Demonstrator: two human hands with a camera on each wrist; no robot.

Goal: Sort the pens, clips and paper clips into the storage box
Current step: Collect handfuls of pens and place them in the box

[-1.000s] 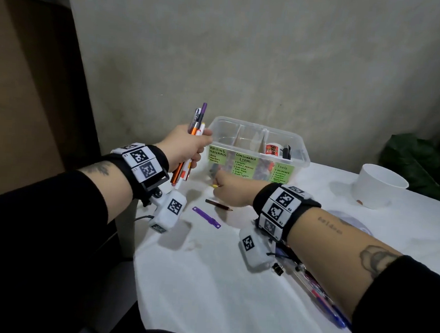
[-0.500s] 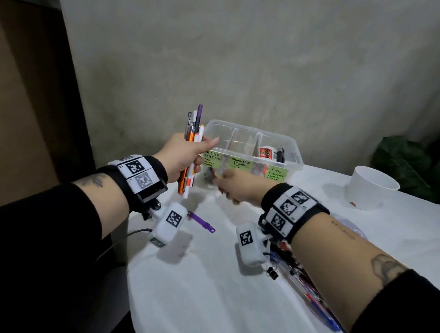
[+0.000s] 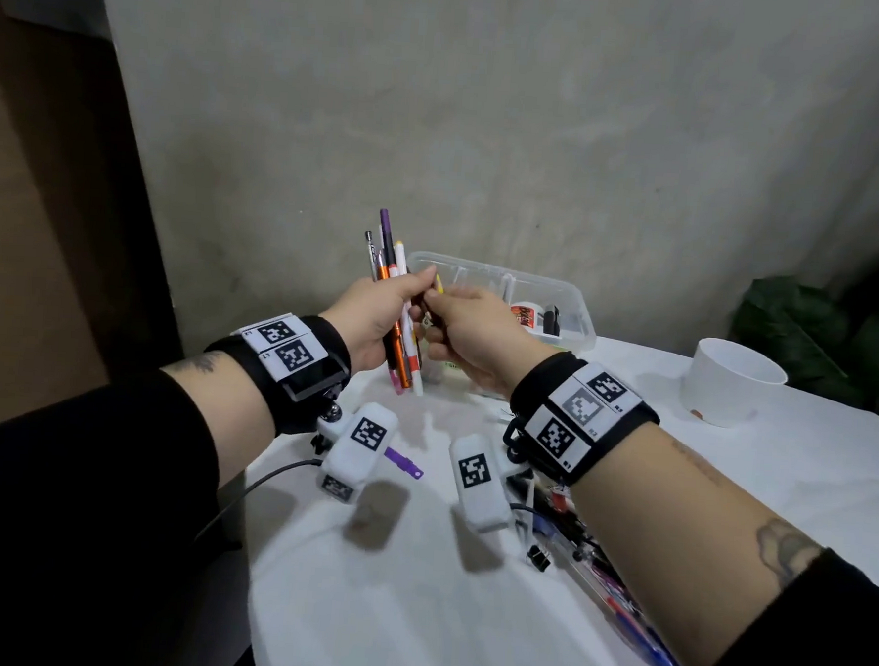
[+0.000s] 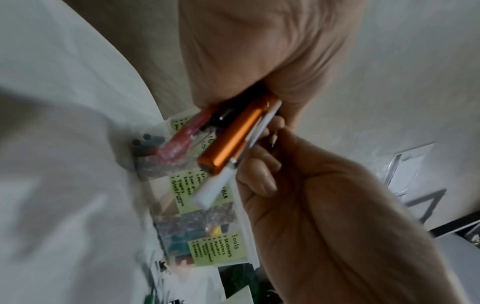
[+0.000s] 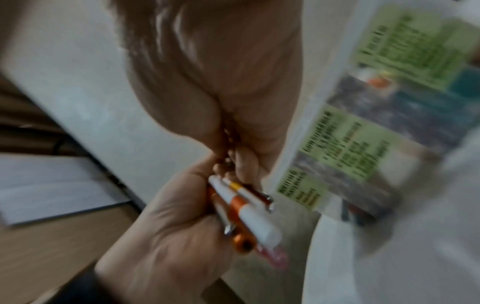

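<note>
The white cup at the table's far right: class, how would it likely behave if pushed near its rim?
The white cup stands upright, looks thin-walled and probably light, so it may tip. On the cloth-covered table it would likely drag, not slide.

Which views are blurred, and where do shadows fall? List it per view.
Head view: mostly sharp, right hand slightly smeared; soft shadows of the wrist cameras on the tablecloth. Left wrist view: tablecloth blurred, storage box labels readable. Right wrist view: heavy motion blur, labels unreadable; pen bundle clearer.

One storage box (image 3: 578, 310), one cup (image 3: 733, 374)
</note>
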